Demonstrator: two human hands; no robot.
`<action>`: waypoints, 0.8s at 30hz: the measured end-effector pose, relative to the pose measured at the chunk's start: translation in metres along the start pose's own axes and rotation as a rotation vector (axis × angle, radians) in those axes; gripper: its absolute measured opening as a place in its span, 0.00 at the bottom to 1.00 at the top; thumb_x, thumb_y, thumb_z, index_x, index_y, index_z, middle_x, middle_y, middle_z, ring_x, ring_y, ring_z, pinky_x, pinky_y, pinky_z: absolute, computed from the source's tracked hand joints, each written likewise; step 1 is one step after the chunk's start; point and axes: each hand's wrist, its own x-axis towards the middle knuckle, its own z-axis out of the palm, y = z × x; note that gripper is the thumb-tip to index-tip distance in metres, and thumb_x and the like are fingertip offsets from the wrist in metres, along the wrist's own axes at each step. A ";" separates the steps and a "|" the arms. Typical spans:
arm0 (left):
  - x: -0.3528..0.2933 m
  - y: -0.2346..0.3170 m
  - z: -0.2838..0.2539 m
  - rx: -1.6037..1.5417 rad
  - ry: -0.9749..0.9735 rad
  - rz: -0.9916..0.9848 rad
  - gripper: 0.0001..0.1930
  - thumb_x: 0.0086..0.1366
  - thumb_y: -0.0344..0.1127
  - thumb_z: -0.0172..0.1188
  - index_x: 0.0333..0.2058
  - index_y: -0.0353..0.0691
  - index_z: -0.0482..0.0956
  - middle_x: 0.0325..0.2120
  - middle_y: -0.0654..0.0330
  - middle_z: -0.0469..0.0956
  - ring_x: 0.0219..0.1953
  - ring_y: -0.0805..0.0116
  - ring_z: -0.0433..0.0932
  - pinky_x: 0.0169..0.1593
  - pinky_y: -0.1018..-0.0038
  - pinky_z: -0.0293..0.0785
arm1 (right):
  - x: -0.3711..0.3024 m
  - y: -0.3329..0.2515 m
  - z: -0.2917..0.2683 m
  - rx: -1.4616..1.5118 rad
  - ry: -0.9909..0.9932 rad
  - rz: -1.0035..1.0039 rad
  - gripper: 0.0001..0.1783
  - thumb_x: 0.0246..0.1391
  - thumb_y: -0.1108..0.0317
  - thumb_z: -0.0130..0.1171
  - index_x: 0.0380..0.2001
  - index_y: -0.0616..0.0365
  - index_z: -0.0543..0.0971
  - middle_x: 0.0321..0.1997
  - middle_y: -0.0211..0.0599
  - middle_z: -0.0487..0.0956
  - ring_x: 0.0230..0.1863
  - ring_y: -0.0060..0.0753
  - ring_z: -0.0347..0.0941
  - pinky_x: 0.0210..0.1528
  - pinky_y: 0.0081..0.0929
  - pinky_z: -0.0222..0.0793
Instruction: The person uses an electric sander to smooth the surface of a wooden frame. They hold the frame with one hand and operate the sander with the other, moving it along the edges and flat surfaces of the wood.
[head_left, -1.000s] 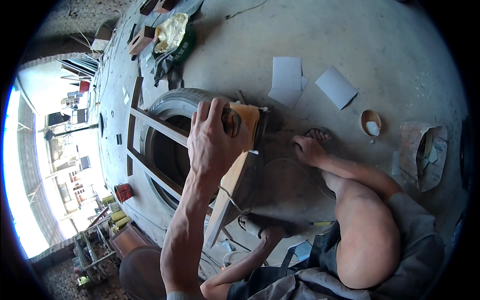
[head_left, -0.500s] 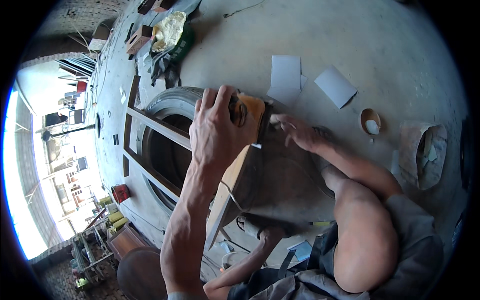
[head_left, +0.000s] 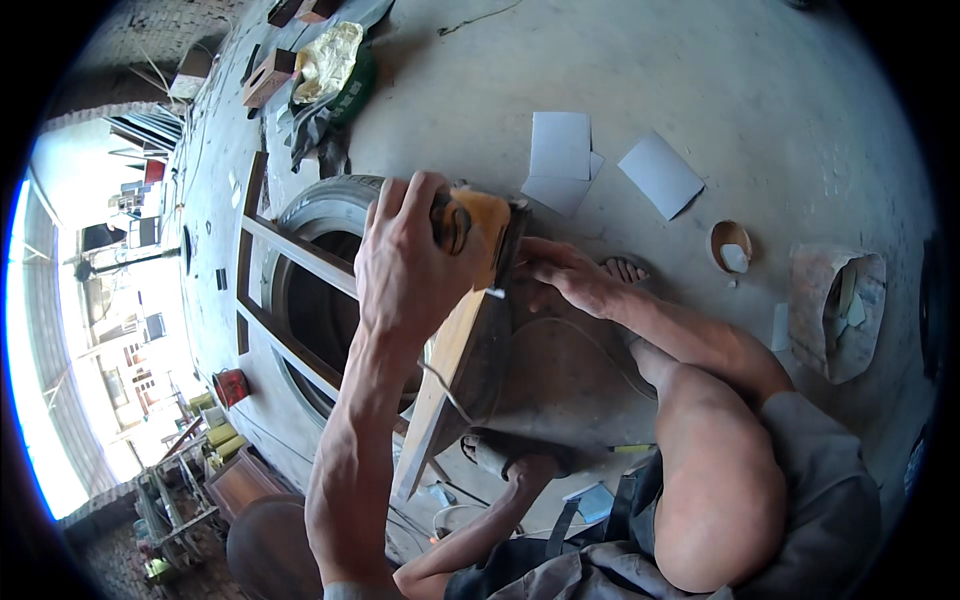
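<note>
My left hand (head_left: 412, 255) is wrapped round a yellow power sander (head_left: 488, 222), held tilted with its dark flat base facing right. My right hand (head_left: 570, 275) reaches in from the right, fingers bent and their tips at the sander's base; what they pinch, if anything, is hidden. Below the sander, a wooden frame (head_left: 440, 380) shows a pale board edge on the near side. Its darker rails (head_left: 300, 255) stretch away to the left. The frame rests over a tyre (head_left: 330, 198) lying on the floor. A cord hangs beside the board.
Sheets of white paper (head_left: 662, 175) lie on the concrete floor ahead. To the right are a small brown bowl (head_left: 731, 247) and an open paper sack (head_left: 838, 310). A green sack (head_left: 350, 90) sits at the far left, a red bucket (head_left: 230, 387) at the left. My sandalled feet flank the board.
My right hand has moved in to the left, its fingertips now at the sander's base where they were apart before. The view has shifted slightly; my left hand keeps its hold.
</note>
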 end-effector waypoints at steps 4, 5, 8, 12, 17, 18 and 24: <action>-0.013 0.002 0.002 0.003 0.018 0.000 0.22 0.56 0.34 0.71 0.49 0.38 0.77 0.44 0.50 0.77 0.46 0.48 0.81 0.51 0.58 0.79 | -0.004 -0.001 -0.003 0.016 -0.047 0.037 0.29 0.72 0.75 0.44 0.74 0.51 0.67 0.66 0.33 0.77 0.62 0.28 0.76 0.46 0.27 0.83; -0.022 0.001 0.001 -0.006 0.016 -0.012 0.22 0.55 0.35 0.71 0.48 0.39 0.77 0.43 0.50 0.77 0.46 0.47 0.80 0.49 0.57 0.79 | -0.005 -0.001 -0.003 0.024 -0.056 0.055 0.30 0.72 0.76 0.44 0.75 0.51 0.65 0.66 0.33 0.77 0.63 0.28 0.76 0.46 0.26 0.83; -0.050 -0.005 -0.005 -0.018 -0.009 -0.026 0.22 0.54 0.35 0.72 0.48 0.40 0.79 0.42 0.51 0.76 0.45 0.48 0.78 0.46 0.56 0.80 | -0.008 0.006 -0.009 0.074 -0.056 0.036 0.34 0.71 0.77 0.44 0.78 0.49 0.61 0.67 0.33 0.76 0.63 0.28 0.76 0.47 0.27 0.83; -0.089 -0.014 -0.009 -0.037 -0.008 -0.064 0.23 0.53 0.32 0.73 0.48 0.36 0.79 0.43 0.50 0.75 0.45 0.48 0.78 0.47 0.56 0.80 | -0.009 -0.001 -0.005 0.014 -0.060 0.060 0.36 0.71 0.76 0.45 0.79 0.47 0.57 0.67 0.33 0.76 0.63 0.28 0.77 0.47 0.27 0.84; -0.084 -0.016 -0.009 -0.034 -0.010 -0.066 0.23 0.54 0.33 0.73 0.49 0.38 0.79 0.42 0.51 0.76 0.45 0.49 0.78 0.46 0.56 0.80 | -0.008 0.002 -0.003 0.047 -0.070 0.054 0.36 0.71 0.76 0.45 0.79 0.47 0.57 0.69 0.33 0.75 0.63 0.28 0.76 0.47 0.28 0.84; -0.073 -0.013 -0.008 -0.036 -0.013 -0.055 0.23 0.54 0.34 0.72 0.49 0.39 0.79 0.42 0.51 0.76 0.45 0.49 0.78 0.45 0.56 0.80 | -0.010 0.003 -0.004 0.074 -0.058 0.062 0.35 0.72 0.76 0.45 0.79 0.47 0.57 0.70 0.34 0.74 0.63 0.28 0.76 0.46 0.28 0.84; -0.023 -0.003 0.003 -0.011 0.032 0.037 0.22 0.54 0.36 0.71 0.48 0.40 0.79 0.42 0.51 0.76 0.46 0.48 0.79 0.45 0.55 0.80 | -0.007 0.006 -0.006 0.114 -0.057 0.099 0.31 0.75 0.74 0.45 0.78 0.49 0.60 0.70 0.34 0.74 0.63 0.28 0.76 0.43 0.27 0.84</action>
